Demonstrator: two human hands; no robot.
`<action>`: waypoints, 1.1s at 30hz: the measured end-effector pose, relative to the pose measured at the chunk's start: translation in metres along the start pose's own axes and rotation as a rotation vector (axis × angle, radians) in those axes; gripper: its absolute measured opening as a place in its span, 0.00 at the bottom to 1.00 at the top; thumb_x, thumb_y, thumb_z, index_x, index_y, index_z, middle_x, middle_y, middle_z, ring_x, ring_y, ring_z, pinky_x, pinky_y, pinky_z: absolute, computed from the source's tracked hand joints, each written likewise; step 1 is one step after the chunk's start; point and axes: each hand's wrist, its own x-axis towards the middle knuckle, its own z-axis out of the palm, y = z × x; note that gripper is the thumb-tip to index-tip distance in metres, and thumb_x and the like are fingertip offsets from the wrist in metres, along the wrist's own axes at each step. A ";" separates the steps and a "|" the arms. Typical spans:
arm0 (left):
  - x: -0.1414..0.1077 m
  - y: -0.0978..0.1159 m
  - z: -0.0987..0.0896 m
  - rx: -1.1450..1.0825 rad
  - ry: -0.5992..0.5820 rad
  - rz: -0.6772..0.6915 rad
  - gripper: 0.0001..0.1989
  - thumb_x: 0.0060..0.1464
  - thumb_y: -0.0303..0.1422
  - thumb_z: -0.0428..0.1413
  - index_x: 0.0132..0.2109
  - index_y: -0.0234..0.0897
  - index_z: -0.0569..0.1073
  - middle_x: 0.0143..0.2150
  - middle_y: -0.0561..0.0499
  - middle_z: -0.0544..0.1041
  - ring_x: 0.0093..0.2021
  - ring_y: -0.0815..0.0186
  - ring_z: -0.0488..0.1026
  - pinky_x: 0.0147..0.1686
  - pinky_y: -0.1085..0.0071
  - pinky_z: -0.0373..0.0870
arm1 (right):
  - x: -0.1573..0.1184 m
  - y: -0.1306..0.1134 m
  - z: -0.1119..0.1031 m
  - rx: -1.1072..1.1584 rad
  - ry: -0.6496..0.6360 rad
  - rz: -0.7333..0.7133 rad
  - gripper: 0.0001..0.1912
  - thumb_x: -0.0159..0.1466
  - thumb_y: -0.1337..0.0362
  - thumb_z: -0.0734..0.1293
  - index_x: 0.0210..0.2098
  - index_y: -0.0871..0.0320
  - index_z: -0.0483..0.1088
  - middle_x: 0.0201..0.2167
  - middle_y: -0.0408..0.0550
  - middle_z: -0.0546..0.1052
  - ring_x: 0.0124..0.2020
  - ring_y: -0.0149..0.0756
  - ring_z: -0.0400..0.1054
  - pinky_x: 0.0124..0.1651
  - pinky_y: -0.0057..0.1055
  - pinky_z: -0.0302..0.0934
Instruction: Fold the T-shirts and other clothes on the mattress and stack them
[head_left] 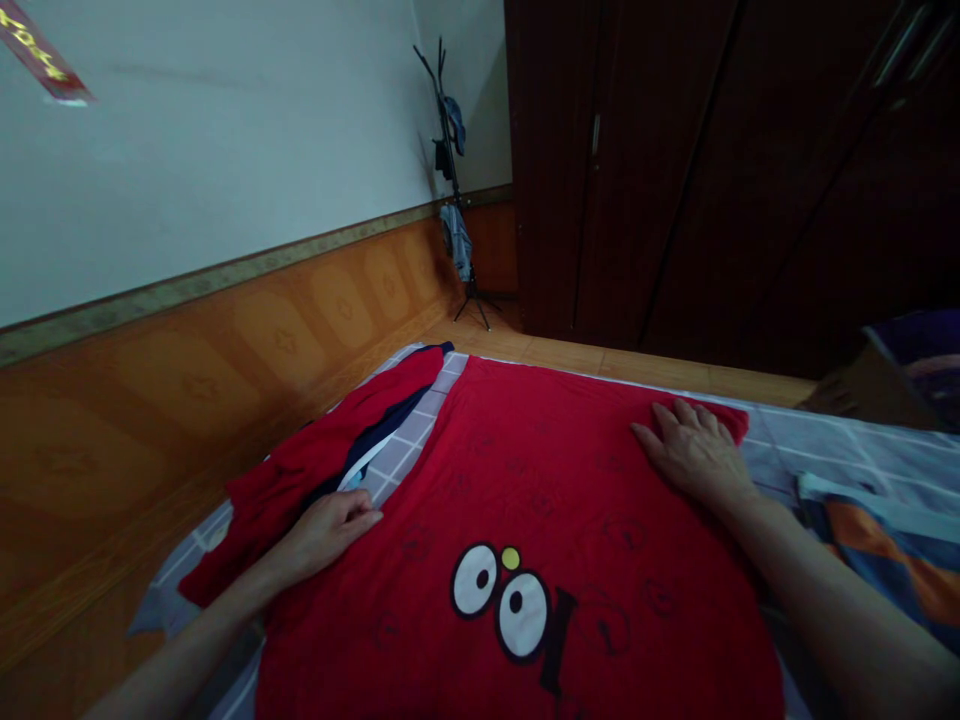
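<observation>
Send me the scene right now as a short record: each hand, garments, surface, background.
left hand: curled at left edge of red cotton garment with cartoon-eye print; grip unclear
right hand: spread, palm down near its far right corner
other garments: red-and-navy cloth heap, left; blue-and-orange cloth, right
surface: grey checked sheet
background: black coat stand, dark brown wardrobe

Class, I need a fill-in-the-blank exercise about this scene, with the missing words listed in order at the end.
1. The shirt with the big printed eyes is ____.
2. The small round spot between those eyes is ____.
3. The person's ____ hand lies on the shirt with its fingers spread.
4. The coat rack is ____.

Missing words: red; yellow; right; black
</observation>
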 end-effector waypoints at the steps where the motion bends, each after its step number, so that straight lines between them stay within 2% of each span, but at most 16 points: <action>1: 0.000 -0.003 -0.001 0.028 0.017 -0.029 0.16 0.57 0.44 0.44 0.28 0.38 0.63 0.25 0.55 0.69 0.29 0.64 0.68 0.29 0.72 0.58 | 0.000 0.000 0.000 0.006 0.002 0.001 0.27 0.67 0.48 0.50 0.48 0.63 0.66 0.44 0.60 0.68 0.46 0.50 0.61 0.46 0.41 0.54; 4: -0.002 -0.010 -0.006 0.140 0.075 -0.127 0.16 0.58 0.43 0.43 0.27 0.39 0.63 0.25 0.54 0.71 0.29 0.63 0.70 0.29 0.71 0.59 | 0.000 0.000 0.000 0.021 0.006 0.004 0.27 0.67 0.48 0.51 0.48 0.63 0.66 0.44 0.61 0.68 0.46 0.50 0.61 0.47 0.42 0.54; 6: -0.004 -0.005 -0.008 0.239 0.102 -0.135 0.15 0.58 0.41 0.43 0.30 0.39 0.65 0.28 0.52 0.73 0.31 0.61 0.71 0.30 0.70 0.61 | 0.000 0.000 0.000 0.022 0.002 0.006 0.27 0.67 0.48 0.51 0.49 0.63 0.66 0.44 0.61 0.68 0.46 0.50 0.61 0.47 0.42 0.54; 8: -0.001 0.009 -0.007 0.310 0.161 -0.047 0.13 0.60 0.40 0.43 0.35 0.39 0.68 0.35 0.49 0.75 0.36 0.60 0.73 0.36 0.67 0.64 | 0.001 0.000 0.000 0.017 -0.003 0.009 0.27 0.67 0.48 0.51 0.48 0.63 0.67 0.44 0.60 0.68 0.46 0.50 0.61 0.47 0.42 0.54; 10: 0.009 0.029 -0.004 0.336 0.223 0.113 0.16 0.62 0.40 0.41 0.46 0.38 0.69 0.48 0.45 0.73 0.47 0.59 0.71 0.46 0.65 0.64 | 0.001 0.000 0.000 0.018 -0.009 0.012 0.27 0.67 0.48 0.51 0.48 0.63 0.66 0.45 0.61 0.68 0.47 0.50 0.61 0.47 0.42 0.54; 12: 0.024 0.045 0.001 0.348 0.191 0.287 0.21 0.63 0.41 0.40 0.57 0.37 0.64 0.60 0.44 0.65 0.59 0.60 0.63 0.57 0.64 0.58 | 0.001 0.000 0.000 0.034 -0.014 0.013 0.27 0.67 0.48 0.51 0.50 0.63 0.66 0.46 0.61 0.68 0.48 0.51 0.60 0.48 0.43 0.54; 14: 0.043 0.052 0.007 0.385 0.099 0.358 0.26 0.63 0.43 0.40 0.63 0.36 0.58 0.66 0.44 0.58 0.64 0.60 0.55 0.61 0.62 0.52 | 0.000 0.000 -0.002 0.050 -0.017 0.017 0.28 0.66 0.49 0.51 0.51 0.63 0.65 0.47 0.62 0.68 0.49 0.52 0.59 0.48 0.44 0.53; 15: 0.052 0.052 0.009 0.418 0.080 0.327 0.27 0.63 0.44 0.40 0.64 0.35 0.57 0.66 0.43 0.58 0.65 0.58 0.54 0.62 0.60 0.50 | -0.001 0.000 -0.003 0.055 -0.017 0.020 0.28 0.67 0.49 0.51 0.51 0.63 0.65 0.48 0.62 0.68 0.50 0.52 0.59 0.48 0.44 0.53; 18: 0.072 0.044 0.014 0.506 0.151 0.193 0.29 0.62 0.46 0.39 0.64 0.33 0.57 0.64 0.40 0.60 0.64 0.54 0.55 0.62 0.54 0.50 | -0.004 -0.002 -0.009 0.059 -0.021 0.028 0.27 0.67 0.49 0.51 0.51 0.63 0.65 0.48 0.61 0.68 0.50 0.52 0.59 0.49 0.44 0.53; 22: 0.078 0.040 0.015 0.553 0.153 0.232 0.30 0.63 0.44 0.38 0.64 0.29 0.58 0.65 0.39 0.59 0.65 0.55 0.54 0.62 0.56 0.51 | -0.005 -0.005 -0.016 0.097 -0.034 0.053 0.26 0.67 0.50 0.51 0.50 0.62 0.66 0.48 0.61 0.68 0.50 0.52 0.59 0.49 0.44 0.53; 24: 0.074 0.046 0.016 0.556 0.220 0.206 0.29 0.63 0.42 0.38 0.64 0.27 0.58 0.64 0.37 0.59 0.65 0.54 0.54 0.62 0.55 0.49 | -0.006 -0.006 -0.017 0.130 -0.041 0.067 0.27 0.67 0.50 0.50 0.51 0.63 0.66 0.49 0.63 0.67 0.51 0.53 0.58 0.50 0.45 0.52; 25: 0.071 0.050 0.018 0.539 0.239 0.236 0.28 0.63 0.41 0.37 0.64 0.28 0.56 0.65 0.38 0.57 0.66 0.55 0.52 0.63 0.55 0.48 | -0.007 -0.007 -0.017 0.142 -0.046 0.072 0.27 0.67 0.49 0.50 0.51 0.63 0.65 0.50 0.63 0.67 0.52 0.54 0.57 0.50 0.45 0.51; 28: 0.063 0.058 0.032 0.450 0.180 0.392 0.29 0.64 0.44 0.38 0.67 0.33 0.51 0.68 0.43 0.51 0.68 0.59 0.47 0.64 0.57 0.48 | -0.009 -0.008 -0.018 0.147 -0.058 0.082 0.28 0.67 0.49 0.50 0.53 0.63 0.64 0.51 0.63 0.66 0.53 0.54 0.56 0.52 0.46 0.50; 30: 0.060 0.058 0.045 0.420 0.159 0.400 0.29 0.64 0.45 0.38 0.66 0.35 0.52 0.68 0.43 0.51 0.68 0.58 0.46 0.63 0.55 0.49 | -0.009 -0.008 -0.021 0.144 -0.065 0.090 0.28 0.67 0.49 0.49 0.53 0.63 0.64 0.52 0.62 0.66 0.53 0.53 0.57 0.52 0.46 0.51; 33: 0.061 0.052 0.060 0.401 0.213 0.383 0.28 0.63 0.44 0.39 0.66 0.36 0.54 0.68 0.43 0.51 0.68 0.56 0.46 0.63 0.52 0.48 | -0.008 -0.008 -0.028 0.136 -0.079 0.105 0.28 0.67 0.50 0.49 0.54 0.63 0.64 0.53 0.62 0.66 0.54 0.52 0.57 0.53 0.46 0.51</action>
